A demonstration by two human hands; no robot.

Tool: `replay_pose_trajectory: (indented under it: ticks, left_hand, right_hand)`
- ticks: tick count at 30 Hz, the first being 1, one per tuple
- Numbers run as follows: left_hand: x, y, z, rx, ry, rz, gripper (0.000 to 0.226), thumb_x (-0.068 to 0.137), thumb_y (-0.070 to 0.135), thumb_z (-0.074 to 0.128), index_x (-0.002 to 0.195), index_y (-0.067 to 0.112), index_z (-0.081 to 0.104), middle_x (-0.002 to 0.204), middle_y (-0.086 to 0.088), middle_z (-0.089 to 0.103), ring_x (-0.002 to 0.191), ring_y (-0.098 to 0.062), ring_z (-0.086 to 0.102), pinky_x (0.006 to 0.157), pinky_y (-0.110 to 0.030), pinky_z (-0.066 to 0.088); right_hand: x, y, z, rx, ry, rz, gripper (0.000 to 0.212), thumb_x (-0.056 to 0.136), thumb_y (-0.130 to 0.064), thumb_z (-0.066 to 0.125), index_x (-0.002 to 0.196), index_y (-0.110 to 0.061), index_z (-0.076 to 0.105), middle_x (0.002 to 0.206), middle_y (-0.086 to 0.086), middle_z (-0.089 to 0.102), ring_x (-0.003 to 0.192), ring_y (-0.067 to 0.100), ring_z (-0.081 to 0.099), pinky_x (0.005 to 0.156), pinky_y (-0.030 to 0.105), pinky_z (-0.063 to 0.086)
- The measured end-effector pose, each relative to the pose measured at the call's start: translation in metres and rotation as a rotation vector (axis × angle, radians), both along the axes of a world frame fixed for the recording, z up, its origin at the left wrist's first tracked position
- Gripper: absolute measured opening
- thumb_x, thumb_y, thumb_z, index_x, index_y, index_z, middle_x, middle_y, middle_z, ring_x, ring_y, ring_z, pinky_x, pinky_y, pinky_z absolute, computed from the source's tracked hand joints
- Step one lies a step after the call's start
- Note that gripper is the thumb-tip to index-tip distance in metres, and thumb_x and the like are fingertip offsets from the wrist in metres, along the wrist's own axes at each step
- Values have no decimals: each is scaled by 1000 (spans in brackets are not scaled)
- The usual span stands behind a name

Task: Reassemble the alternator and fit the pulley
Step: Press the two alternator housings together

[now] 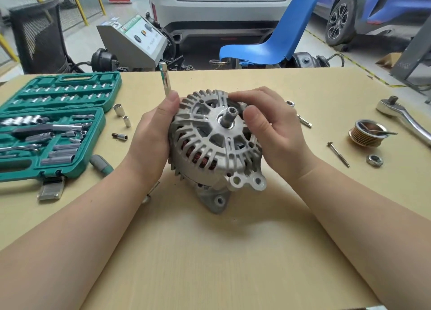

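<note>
**Alternator held tilted on the bench, pulley and nut lying off to the right**

The alternator [217, 146] sits near the middle of the pale wooden table [233, 251], tipped so its finned front housing and bare shaft [229, 118] face up toward the person. Copper windings show through the slots in the casing, and two mounting lugs point down toward the near edge.

The left hand [154, 134] cups the left side of the housing, palm against the fins, thumb up at the top edge; behind that thumb stands a shiny metal bar [166, 81], though I cannot tell whether the fingers hold it. The right hand [268, 123] lies over the upper right of the housing with fingers curled across the top rim and the thumb close to the shaft, gripping the casing.

Well to the right lies the grooved pulley [366, 133], with a small metal piece resting across its open top. Just in front of it sits a hex nut [374, 160], and to its left a long through bolt [338, 154] lies on the table. A chrome ratchet handle [405, 118] lies beyond the pulley.

On the left an open green socket set case [53, 123] holds rows of sockets and bits, with three loose sockets [122, 120] on the table between the case and the left hand. A green-handled screwdriver [101, 165] lies by the case's near corner.
</note>
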State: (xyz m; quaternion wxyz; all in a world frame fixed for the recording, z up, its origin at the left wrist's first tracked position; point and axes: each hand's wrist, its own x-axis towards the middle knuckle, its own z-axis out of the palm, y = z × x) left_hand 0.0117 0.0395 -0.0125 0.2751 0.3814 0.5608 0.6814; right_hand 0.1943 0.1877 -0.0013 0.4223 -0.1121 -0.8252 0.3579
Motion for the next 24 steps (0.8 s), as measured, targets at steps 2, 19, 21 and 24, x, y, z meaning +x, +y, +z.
replay_pose_trajectory:
  ticks: [2, 19, 21, 24]
  left_hand:
    - [-2, 1, 0, -22, -10, 33, 67, 96, 79, 55, 112, 21, 84, 117, -13, 81, 115, -34, 76, 111, -58, 49]
    - [7, 0, 4, -21, 33, 54, 52, 105, 67, 47, 111, 30, 84, 116, -5, 81, 117, -25, 75, 105, -47, 50]
    - [7, 1, 4, -18, 58, 82, 50, 106, 64, 46, 107, 30, 83, 113, -5, 81, 114, -25, 75, 103, -46, 50]
    - [6, 2, 3, -21, 86, 87, 47, 103, 64, 46, 101, 29, 78, 110, -8, 80, 112, -29, 73, 104, -48, 51]
  right_hand:
    - [2, 4, 3, 6, 33, -29, 47, 99, -48, 50, 114, -12, 77, 99, -5, 67, 97, 20, 65, 85, 35, 50]
    - [-3, 15, -2, -41, 83, -113, 34, 104, -32, 58, 93, -5, 75, 86, 5, 73, 86, 24, 68, 76, 44, 54]
    - [-4, 15, -3, -161, 103, -104, 33, 104, -34, 61, 91, -7, 76, 82, 2, 73, 81, 16, 68, 73, 39, 55]
    - [-7, 14, -1, -321, 132, -110, 33, 103, -36, 65, 84, -12, 78, 76, 0, 75, 72, 12, 66, 67, 32, 55]
